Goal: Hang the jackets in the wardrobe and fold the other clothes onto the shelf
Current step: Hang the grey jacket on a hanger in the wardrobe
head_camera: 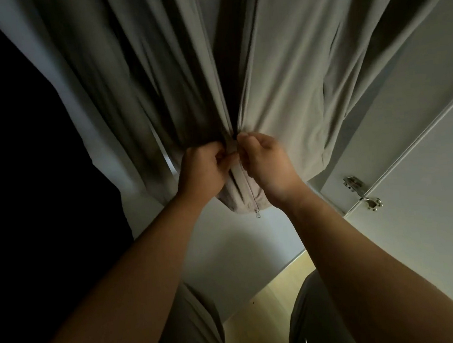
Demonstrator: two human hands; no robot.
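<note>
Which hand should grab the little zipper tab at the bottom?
Probably the right hand: the zipper tab hangs right beside its wrist. The left hand pinches the jacket farther away.

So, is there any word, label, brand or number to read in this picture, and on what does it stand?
None can be read.
The jacket, its zip pull and the door hinges show no lettering; any mark on the metal parts is too small to tell.
</note>
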